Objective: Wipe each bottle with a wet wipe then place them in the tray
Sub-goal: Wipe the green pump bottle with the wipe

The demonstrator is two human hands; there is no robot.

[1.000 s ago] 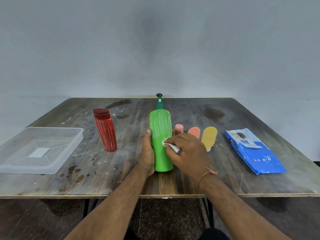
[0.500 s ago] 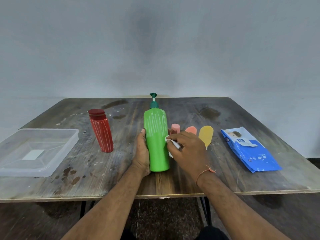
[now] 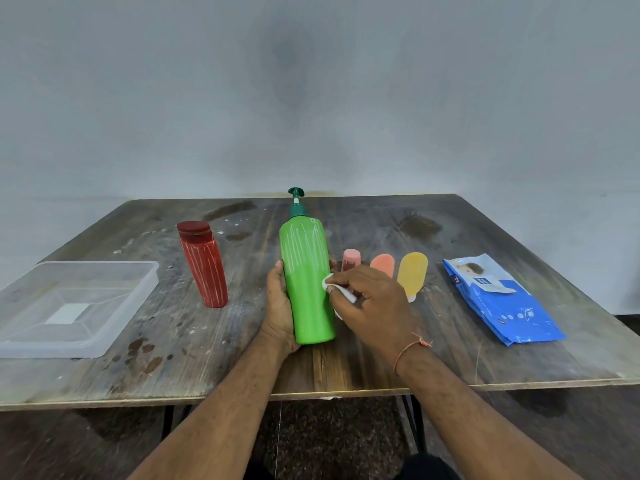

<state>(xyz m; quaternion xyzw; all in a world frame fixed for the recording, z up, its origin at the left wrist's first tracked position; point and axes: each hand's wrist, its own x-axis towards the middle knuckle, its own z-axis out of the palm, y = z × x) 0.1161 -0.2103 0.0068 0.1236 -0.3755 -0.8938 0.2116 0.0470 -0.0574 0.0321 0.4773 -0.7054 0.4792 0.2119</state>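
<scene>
Here the wiping step is in hand: the left hand (image 3: pixel 278 306) wraps round the upright green bottle (image 3: pixel 308 282) near the table's (image 3: pixel 346 368) front edge, while the right hand (image 3: pixel 372 303) pinches a white wipe (image 3: pixel 334 289) against its side. White streaks on the upper body suggest the wipe must climb next. The clear tray (image 3: pixel 104 336) waits far left, past the red bottle (image 3: pixel 204 268); three small bottles and a blue wipe pack (image 3: pixel 502 303) lie right. The wood is stained, the wall (image 3: pixel 311 98) plain grey.
</scene>
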